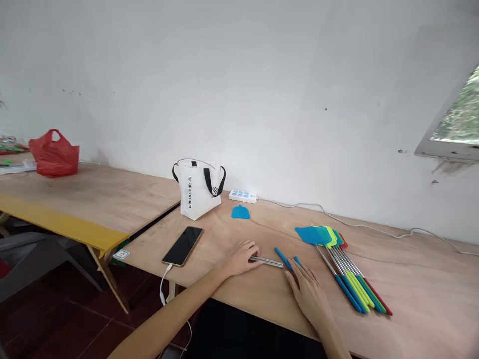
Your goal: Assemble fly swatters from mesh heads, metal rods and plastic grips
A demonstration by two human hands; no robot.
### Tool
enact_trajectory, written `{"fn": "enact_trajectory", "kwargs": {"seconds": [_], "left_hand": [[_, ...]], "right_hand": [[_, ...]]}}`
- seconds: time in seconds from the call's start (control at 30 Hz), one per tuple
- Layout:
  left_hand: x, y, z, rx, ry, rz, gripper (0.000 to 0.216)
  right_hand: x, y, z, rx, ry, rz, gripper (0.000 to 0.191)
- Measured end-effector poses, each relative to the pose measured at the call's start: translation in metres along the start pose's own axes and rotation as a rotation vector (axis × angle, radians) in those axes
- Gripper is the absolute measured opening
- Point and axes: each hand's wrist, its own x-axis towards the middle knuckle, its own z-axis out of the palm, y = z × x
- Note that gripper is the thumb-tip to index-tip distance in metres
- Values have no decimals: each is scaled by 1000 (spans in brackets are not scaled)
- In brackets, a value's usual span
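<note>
My left hand (242,258) rests on the plywood table (411,284), fingers curled over the end of a thin metal rod (270,261). My right hand (307,290) lies flat, fingers stretched toward two short blue handle pieces (283,258) at the rod's other end. A loose blue swatter head (240,213) lies farther back. Several finished fly swatters (344,269) with blue, green, yellow and red heads and handles lie in a row to the right of my right hand.
A phone (182,246) on a white cable lies left of my hands. Behind it stand a white tote bag (198,190) and a white power strip (243,196). A red plastic bag (54,153) sits on a second table at the left.
</note>
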Motion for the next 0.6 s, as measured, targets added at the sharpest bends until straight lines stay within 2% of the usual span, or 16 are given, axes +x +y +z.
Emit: {"fn": "enact_trajectory", "kwargs": {"seconds": [0.23, 0.4, 0.5, 0.6], "left_hand": [[2, 2, -7, 22, 13, -30, 22], [4, 2, -10, -255, 45, -125, 32], [3, 0, -6, -160, 30, -48, 26], [3, -1, 0, -7, -11, 68, 16]], "right_hand": [[0, 1, 2, 112, 6, 26, 46], [2, -3, -3, 129, -50, -66, 47], [2, -3, -3, 132, -61, -111, 47], [0, -1, 2, 173, 6, -77, 44]]}}
